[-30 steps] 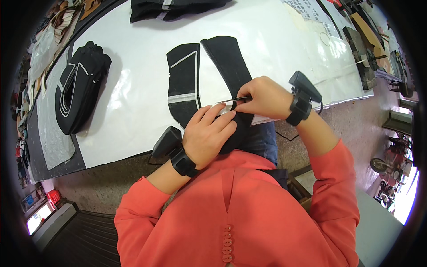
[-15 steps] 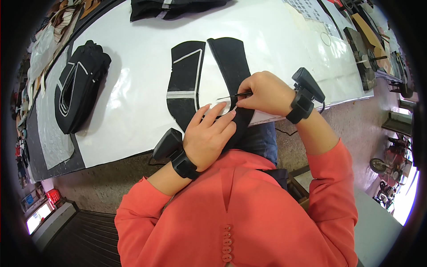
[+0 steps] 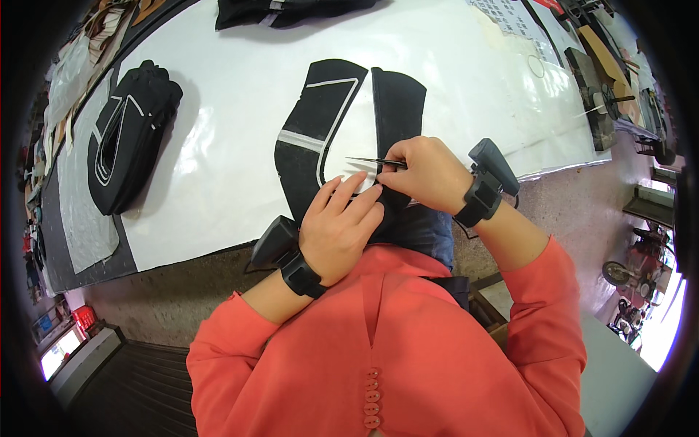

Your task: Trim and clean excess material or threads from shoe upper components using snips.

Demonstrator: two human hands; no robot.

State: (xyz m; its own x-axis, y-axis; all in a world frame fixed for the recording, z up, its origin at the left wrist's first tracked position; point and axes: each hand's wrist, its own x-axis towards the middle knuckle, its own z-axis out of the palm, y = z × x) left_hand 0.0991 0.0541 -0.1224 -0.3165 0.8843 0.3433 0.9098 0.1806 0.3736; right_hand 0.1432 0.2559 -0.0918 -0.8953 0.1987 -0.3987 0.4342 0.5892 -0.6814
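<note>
Out on the left, a crumpled clear plastic sheet [image 3: 89,237] lay along the edge of the white-covered tabletop [image 3: 226,102]; over right, a long dark block [image 3: 588,98] sat by the rim, a tan flat board [image 3: 603,54] alongside! Further out, a red motorcycle [image 3: 644,264] stood, and lower left, a bright-red basket [image 3: 84,317].

No words or numbers can be read. Print shows on a pale sheet [image 3: 518,28] lying at the far right part of the worktop [image 3: 233,131]: rows of small dark characters, set at a slant, beside a ragged edge. They are too small and blurred to make out, letter by letter.
</note>
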